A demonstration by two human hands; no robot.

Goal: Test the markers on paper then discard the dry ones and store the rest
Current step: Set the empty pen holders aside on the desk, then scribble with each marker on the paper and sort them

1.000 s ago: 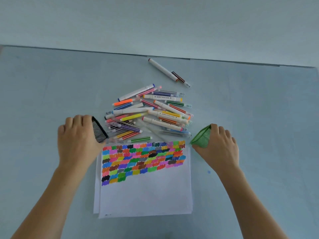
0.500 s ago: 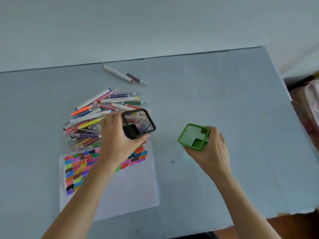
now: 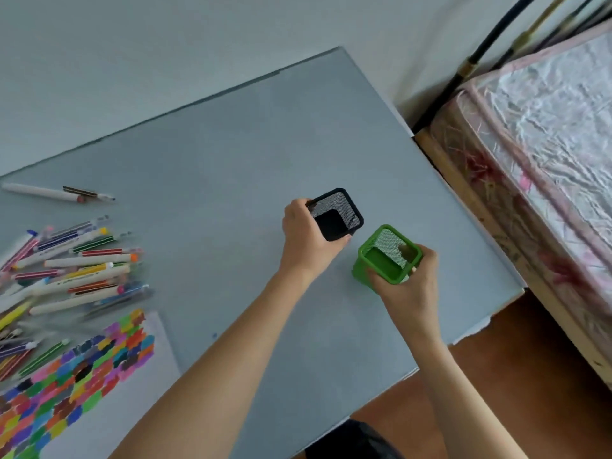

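My left hand (image 3: 306, 245) grips the black cup (image 3: 336, 214), my right hand (image 3: 409, 281) the green cup (image 3: 385, 255); markers (image 3: 71, 270) lie far left, nearer my left hand.

One head-worn wide-angle view looks steeply down, tilted, at the grey table (image 3: 231, 154); the forearms enter from the frame's bottom edge, close.

left hand (image 3: 306, 241) gripping, right hand (image 3: 409, 281) gripping

Markers (image 3: 71, 270) piled left on table (image 3: 231, 154), paper (image 3: 109, 402) before them, two holders (image 3: 336, 214) right.
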